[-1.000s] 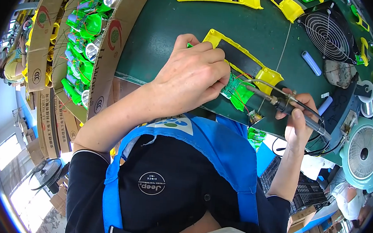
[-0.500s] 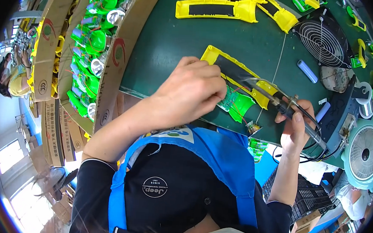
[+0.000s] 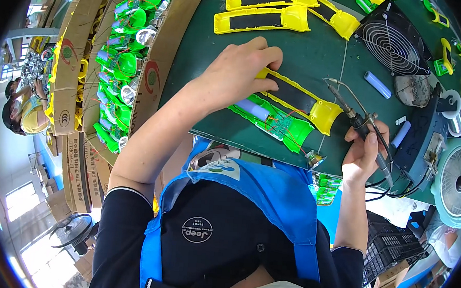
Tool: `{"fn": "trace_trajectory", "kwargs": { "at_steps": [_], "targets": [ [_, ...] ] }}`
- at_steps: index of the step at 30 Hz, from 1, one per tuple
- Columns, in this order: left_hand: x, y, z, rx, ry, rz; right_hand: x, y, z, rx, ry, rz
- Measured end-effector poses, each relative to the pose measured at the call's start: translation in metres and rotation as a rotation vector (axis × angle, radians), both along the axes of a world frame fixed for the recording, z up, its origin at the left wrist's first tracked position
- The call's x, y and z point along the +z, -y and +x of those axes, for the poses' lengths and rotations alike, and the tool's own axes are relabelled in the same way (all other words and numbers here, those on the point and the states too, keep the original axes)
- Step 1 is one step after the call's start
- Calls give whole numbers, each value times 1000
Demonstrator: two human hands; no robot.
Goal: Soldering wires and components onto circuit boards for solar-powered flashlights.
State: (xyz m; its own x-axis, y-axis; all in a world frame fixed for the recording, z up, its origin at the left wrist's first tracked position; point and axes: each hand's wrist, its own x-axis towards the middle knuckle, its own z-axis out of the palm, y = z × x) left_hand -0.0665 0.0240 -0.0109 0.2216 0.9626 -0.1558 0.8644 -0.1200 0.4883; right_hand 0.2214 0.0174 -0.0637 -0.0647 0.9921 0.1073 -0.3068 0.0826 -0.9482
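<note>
My left hand point(image 3: 243, 70) is closed, thumb and fingers pinching the far left end of a yellow plastic casing half point(image 3: 326, 114) with a dark panel. My right hand point(image 3: 368, 151) grips a soldering iron point(image 3: 356, 120), its tip pointing up and left, apart from the casing. A thin bent metal tube runs beside the iron's tip. Just nearer to me lies a green casing half point(image 3: 298, 136) holding a lavender battery cell point(image 3: 252, 109) and a green circuit board point(image 3: 279, 124) with red wires. A small silver reflector point(image 3: 313, 159) hangs by wires at the table's edge.
More yellow casing halves point(image 3: 260, 21) lie at the back. A black fan point(image 3: 392, 45) with a wire guard, loose battery cells point(image 3: 378, 85), a solder spool point(image 3: 453, 114) and a pale green fan point(image 3: 456, 184) stand right. On the left, a carton point(image 3: 150, 85) holds green assemblies.
My left hand has moved from over the green circuit board, away from me, to the yellow casing's end. The soldering iron's tip has drawn back to the right. The battery cell is now uncovered.
</note>
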Motion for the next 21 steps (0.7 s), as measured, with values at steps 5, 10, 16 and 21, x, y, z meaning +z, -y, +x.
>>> {"fn": "trace_trajectory", "kwargs": {
  "at_steps": [5,10,16,21],
  "targets": [
    [7,8,-17,144,225,330,-1,-2,1,-9,-52,10],
    [15,3,-35,232,175,398,-1,-2,3,-16,-69,1],
    [11,-22,-9,25,11,325,-2,-5,2,-35,-113,9],
    [12,-29,4,-289,87,338,-4,-7,2,-73,-160,21]
  ]
}}
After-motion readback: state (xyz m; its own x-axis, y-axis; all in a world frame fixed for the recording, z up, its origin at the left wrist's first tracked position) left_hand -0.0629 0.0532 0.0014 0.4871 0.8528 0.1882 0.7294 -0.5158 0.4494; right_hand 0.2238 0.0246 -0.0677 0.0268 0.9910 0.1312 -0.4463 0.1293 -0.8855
